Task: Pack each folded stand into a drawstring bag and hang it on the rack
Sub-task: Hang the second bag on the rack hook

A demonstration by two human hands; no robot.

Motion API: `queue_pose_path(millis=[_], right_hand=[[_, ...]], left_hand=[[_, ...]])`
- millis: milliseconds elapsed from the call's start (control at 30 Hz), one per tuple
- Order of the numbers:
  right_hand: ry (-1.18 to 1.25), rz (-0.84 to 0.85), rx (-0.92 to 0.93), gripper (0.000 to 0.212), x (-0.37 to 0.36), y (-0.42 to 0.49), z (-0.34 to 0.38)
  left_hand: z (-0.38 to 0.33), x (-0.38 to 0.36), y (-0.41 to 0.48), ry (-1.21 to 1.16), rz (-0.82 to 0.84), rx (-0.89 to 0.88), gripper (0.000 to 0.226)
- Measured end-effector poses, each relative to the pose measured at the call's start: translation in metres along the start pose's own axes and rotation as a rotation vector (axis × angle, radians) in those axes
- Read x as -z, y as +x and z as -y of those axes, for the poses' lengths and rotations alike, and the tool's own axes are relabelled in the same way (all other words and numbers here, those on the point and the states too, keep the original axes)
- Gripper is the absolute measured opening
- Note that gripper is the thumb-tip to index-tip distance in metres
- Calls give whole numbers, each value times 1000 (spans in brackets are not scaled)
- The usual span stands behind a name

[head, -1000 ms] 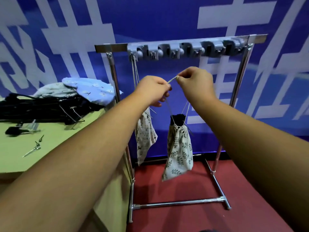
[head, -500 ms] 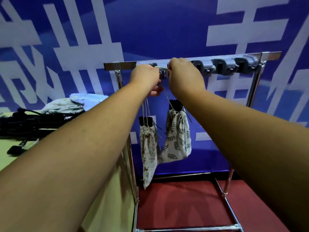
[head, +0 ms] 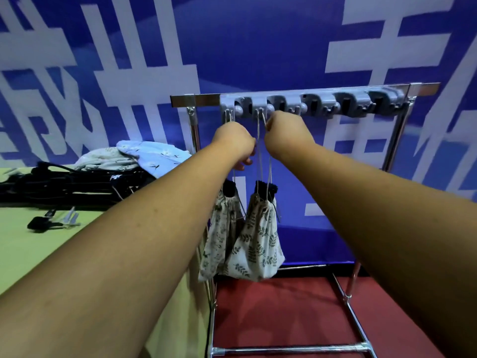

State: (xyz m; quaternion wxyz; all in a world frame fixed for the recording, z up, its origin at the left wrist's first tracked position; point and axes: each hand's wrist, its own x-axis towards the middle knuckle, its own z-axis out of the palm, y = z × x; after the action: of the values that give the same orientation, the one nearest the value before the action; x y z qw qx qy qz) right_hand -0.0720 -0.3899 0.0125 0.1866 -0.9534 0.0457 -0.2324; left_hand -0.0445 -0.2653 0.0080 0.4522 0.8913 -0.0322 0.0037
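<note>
While both arms reach out to the rack (head: 423, 88), I see the right hand (head: 286, 133) curled tight, with thumb and forefinger pinching the drawstring cord (head: 259, 127) just below the grey hook strip (head: 322, 102). Left hand (head: 233, 140) is also curled and sits right against the same cord a bit lower. The contact is hidden behind its knuckles, so I can't tell whether it actually grips. Cord runs up to the second hook from the left end of the strip. Below the hands it drops to the leaf-print bag (head: 255, 244), which hangs free of the floor with the black top of a folded stand (head: 265, 188) poking out of its cinched neck. Just to its left, touching it, a second bag (head: 219, 228) hangs from the first hook, also with a black stand end (head: 229, 187) showing at the neck. Remaining hooks to the right carry nothing. Left of the rack is the yellow-green surface (head: 31, 249), holding a pile of black folded stands (head: 64, 184). Loose fabric bags (head: 144, 156) are heaped at the back of it, and a small black item, too blurred to ID, lies nearer me. Red floor (head: 284, 306) under the rack, blue backdrop (head: 258, 47) with white lettering behind.
</note>
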Motion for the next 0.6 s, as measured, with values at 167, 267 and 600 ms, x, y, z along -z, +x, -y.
queue_pose_path(millis=[167,267,600], right_hand=[[115,131,-49,30,1,-37,0],[243,175,-86,25,1,-64,9],[336,371,94,25,10,-158,98]], left_hand=[[35,20,-42,16,79,17,10],[58,34,-73,-37,123,24,15],[120,121,-179,-24,58,34,14]])
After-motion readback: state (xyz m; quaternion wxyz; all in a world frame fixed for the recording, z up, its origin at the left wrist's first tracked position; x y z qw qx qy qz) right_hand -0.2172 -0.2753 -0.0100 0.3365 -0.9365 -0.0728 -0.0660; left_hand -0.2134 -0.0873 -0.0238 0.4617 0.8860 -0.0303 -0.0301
